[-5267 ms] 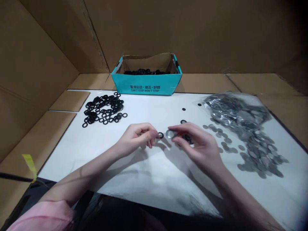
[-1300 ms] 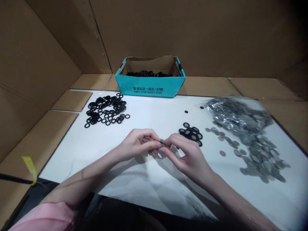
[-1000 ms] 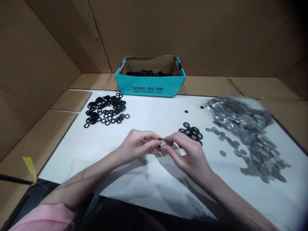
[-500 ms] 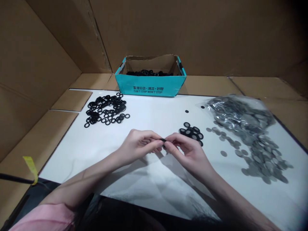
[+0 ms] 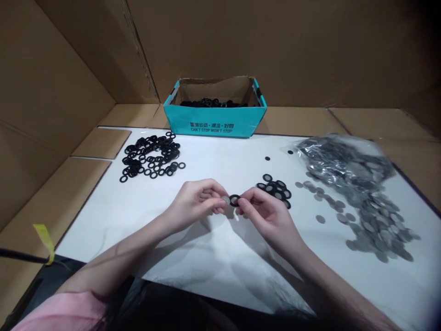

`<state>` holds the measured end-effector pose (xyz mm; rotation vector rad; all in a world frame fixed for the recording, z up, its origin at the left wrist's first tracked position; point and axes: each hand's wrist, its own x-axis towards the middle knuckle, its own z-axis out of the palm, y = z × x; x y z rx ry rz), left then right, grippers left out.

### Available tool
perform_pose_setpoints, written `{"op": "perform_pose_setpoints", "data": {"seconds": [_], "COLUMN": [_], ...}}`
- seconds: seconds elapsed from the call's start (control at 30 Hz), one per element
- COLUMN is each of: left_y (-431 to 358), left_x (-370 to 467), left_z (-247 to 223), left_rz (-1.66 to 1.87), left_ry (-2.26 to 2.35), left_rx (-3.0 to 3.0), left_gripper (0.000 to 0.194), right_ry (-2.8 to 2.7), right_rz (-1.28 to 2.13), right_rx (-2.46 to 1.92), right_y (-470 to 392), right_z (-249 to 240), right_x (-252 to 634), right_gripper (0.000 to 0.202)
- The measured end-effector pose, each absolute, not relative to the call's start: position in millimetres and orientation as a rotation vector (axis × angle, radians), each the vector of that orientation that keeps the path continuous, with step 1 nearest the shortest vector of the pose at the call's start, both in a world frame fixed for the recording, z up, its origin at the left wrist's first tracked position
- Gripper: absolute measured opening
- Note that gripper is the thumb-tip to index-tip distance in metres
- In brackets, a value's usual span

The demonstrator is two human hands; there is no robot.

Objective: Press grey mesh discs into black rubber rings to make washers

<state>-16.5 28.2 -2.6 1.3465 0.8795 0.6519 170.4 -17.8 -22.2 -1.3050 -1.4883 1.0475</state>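
Above the middle of the white table, my left hand [image 5: 201, 201] pinches a small grey disc [image 5: 226, 200] between thumb and index finger. Just right of the disc, my right hand [image 5: 263, 209] pinches a black ring [image 5: 234, 200] by its right side. Disc and ring meet or overlap at their edges. Near my right hand lies a small pile of black rings with grey centres [image 5: 277, 195]. Loose black rings [image 5: 154, 159] form a heap at the left. Many grey discs [image 5: 379, 225] are spread out at the right.
A turquoise box [image 5: 215, 120] with black rings inside stands at the back. A clear plastic bag of discs [image 5: 344, 161] rests at the back right. Cardboard walls [image 5: 275, 50] surround the white table [image 5: 103, 220]. A yellow tag [image 5: 44, 239] hangs on a dark rod at left.
My hands have moved slightly apart, and the fingertips no longer meet. The ring now faces the camera, and a grey disc shows at my left fingertips.
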Motion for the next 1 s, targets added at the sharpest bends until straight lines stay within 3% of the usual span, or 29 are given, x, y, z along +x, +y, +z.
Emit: {"op": "perform_pose_setpoints", "data": {"seconds": [0.17, 0.47, 1.0], "left_y": [26.5, 25.4, 28.8], "left_x": [-16.9, -17.2, -19.5], "left_z": [1.2, -4.0, 2.0], "left_rz": [0.713, 0.728, 0.589], "left_ry": [0.872, 0.925, 0.854], "left_rx": [1.414, 1.796, 1.79], "left_gripper": [0.022, 0.019, 0.02], "right_ry": [-1.474, -1.569, -1.747], "right_rz": [1.094, 1.015, 0.799], "right_rx": [-1.293, -1.275, -1.302], "right_y": [-17.5, -19.5, -19.9], "right_z": [-25.3, -17.9, -26.9], "right_x": [168.3, 163.8, 168.1], "right_gripper": [0.024, 0.021, 0.017]}}
